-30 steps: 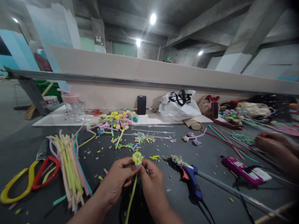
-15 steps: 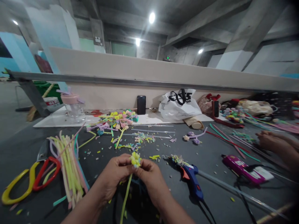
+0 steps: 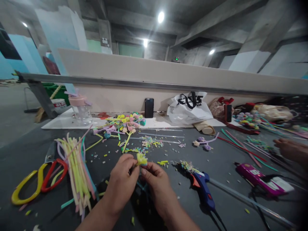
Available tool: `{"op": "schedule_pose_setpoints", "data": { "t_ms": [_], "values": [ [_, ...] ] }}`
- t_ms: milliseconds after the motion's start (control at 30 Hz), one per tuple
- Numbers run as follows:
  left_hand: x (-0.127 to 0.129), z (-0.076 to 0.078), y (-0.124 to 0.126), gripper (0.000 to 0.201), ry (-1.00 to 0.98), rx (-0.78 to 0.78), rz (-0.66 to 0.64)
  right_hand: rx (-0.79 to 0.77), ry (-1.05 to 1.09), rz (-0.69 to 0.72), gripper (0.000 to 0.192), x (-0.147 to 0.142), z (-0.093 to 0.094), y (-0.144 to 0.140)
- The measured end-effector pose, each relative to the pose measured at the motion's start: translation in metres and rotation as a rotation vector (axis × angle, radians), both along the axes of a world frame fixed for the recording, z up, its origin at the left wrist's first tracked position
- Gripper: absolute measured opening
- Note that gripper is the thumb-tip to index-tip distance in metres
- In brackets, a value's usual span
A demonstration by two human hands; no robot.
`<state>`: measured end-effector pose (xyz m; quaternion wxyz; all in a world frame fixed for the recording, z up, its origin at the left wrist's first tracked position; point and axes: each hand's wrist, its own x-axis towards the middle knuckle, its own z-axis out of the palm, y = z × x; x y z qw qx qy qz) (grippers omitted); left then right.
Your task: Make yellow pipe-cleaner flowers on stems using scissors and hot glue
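In the head view, a small yellow pipe-cleaner flower (image 3: pixel 141 159) is pinched between both hands above the dark table. My left hand (image 3: pixel 122 181) is closed on its left side, thumb and forefinger pressed together. My right hand (image 3: pixel 157 184) is closed against its lower right, fingertips at the base of the bloom. The stem is mostly hidden; a yellow-green bit shows left of my left wrist. Right of my hands lies a blue glue gun (image 3: pixel 204 189) with an orange trigger, scraps heaped at its nozzle. Short yellow pieces (image 3: pixel 163 163) lie just beyond my right fingers.
At left lie scissors (image 3: pixel 39 181) with yellow and red handles and a pipe-cleaner bundle (image 3: pixel 78 175). Finished flowers (image 3: pixel 125 123), a phone (image 3: pixel 149 108) and a white bag (image 3: pixel 189 109) line the back. A purple glue gun (image 3: pixel 260 178) and another person's hand (image 3: pixel 291 149) are at right.
The flower has tipped over, and its stem, which hung down between my hands, has swung left behind my left hand. The view has shifted slightly left.
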<state>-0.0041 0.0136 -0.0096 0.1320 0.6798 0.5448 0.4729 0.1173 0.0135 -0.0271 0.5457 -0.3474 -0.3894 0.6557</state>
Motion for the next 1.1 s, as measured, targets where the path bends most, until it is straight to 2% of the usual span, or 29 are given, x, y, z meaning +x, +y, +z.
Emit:
{"op": "schedule_pose_setpoints", "data": {
  "t_ms": [100, 200, 500, 600, 700, 800, 933, 1100],
  "values": [
    [0.003, -0.005, -0.003, 0.012, 0.034, 0.001, -0.017, -0.053, 0.016, -0.082, 0.016, -0.003, -0.001, 0.0],
    [0.006, -0.007, -0.006, 0.012, 0.028, -0.006, -0.053, -0.032, 0.033, -0.146, 0.014, -0.003, -0.001, 0.001],
    [0.011, -0.004, -0.006, 0.012, -0.136, -0.059, -0.143, -0.024, 0.101, -0.173, 0.014, 0.002, -0.001, 0.003],
    [0.013, -0.001, -0.006, 0.012, -0.244, -0.127, -0.155, -0.014, 0.067, -0.189, 0.014, 0.002, -0.001, 0.003],
    [0.013, 0.001, -0.005, 0.018, -0.384, -0.258, -0.127, 0.021, -0.051, -0.239, 0.014, 0.002, 0.001, 0.0],
    [0.011, 0.0, -0.003, 0.022, -0.43, -0.346, -0.08, 0.074, -0.154, -0.223, 0.013, 0.003, 0.002, -0.002],
    [0.01, -0.002, -0.002, 0.021, -0.359, -0.288, -0.02, 0.118, -0.232, -0.194, 0.014, 0.003, 0.001, -0.001],
    [0.013, -0.005, -0.005, 0.015, -0.245, -0.105, -0.032, 0.152, -0.292, -0.229, 0.012, 0.001, -0.001, 0.0]
  ]
}}
